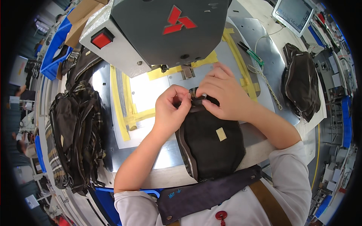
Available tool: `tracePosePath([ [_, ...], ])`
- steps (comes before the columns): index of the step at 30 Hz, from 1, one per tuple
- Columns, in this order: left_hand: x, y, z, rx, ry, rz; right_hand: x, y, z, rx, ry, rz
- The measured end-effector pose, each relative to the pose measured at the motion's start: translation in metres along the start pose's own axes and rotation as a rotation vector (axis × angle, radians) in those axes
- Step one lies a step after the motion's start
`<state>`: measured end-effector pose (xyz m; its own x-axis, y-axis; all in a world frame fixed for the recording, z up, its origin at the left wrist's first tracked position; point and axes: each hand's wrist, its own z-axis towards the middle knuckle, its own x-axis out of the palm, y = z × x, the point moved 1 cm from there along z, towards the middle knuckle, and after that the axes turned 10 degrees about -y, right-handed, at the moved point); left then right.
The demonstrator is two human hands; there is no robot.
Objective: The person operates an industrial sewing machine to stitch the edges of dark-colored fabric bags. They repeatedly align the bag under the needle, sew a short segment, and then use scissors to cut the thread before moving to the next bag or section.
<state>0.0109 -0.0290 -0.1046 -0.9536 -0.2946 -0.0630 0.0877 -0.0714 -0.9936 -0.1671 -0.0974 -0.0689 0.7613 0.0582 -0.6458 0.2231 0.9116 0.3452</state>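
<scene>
A black fabric bag piece (205,147) with a zipper along its left edge and a small cream patch lies below the machine head (166,34), its lower edge toward my body. My left hand (174,109) pinches the piece's narrow top end between thumb and fingers. My right hand (220,92) grips the same end from the right, thumb low and upper fingers curled, beside a small silvery bit too small to identify. Above my hands is a small metal fixture (187,73) on the yellow-taped plate (141,124).
Dark and plaid bag pieces are piled left (73,139), more lie right (299,83). Green-handled snips (254,56) and a cord (271,90) lie right of the plate. A screen (292,15) stands back right, blue bins (56,56) back left. People are partly visible far left.
</scene>
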Motion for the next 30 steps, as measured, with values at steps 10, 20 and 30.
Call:
tracePosePath([
  [10,0.001,-0.014,0.0,0.295,0.201,0.158,0.003,-0.009,-0.008,0.099,-0.005,0.014],
  [20,0.003,0.001,0.001,0.229,-0.054,0.243,0.012,-0.004,-0.016,-0.271,-0.174,-0.205],
  [30,0.0,-0.002,0.0,0.631,0.022,0.493,0.008,0.001,-0.014,-0.11,-0.136,-0.076],
])
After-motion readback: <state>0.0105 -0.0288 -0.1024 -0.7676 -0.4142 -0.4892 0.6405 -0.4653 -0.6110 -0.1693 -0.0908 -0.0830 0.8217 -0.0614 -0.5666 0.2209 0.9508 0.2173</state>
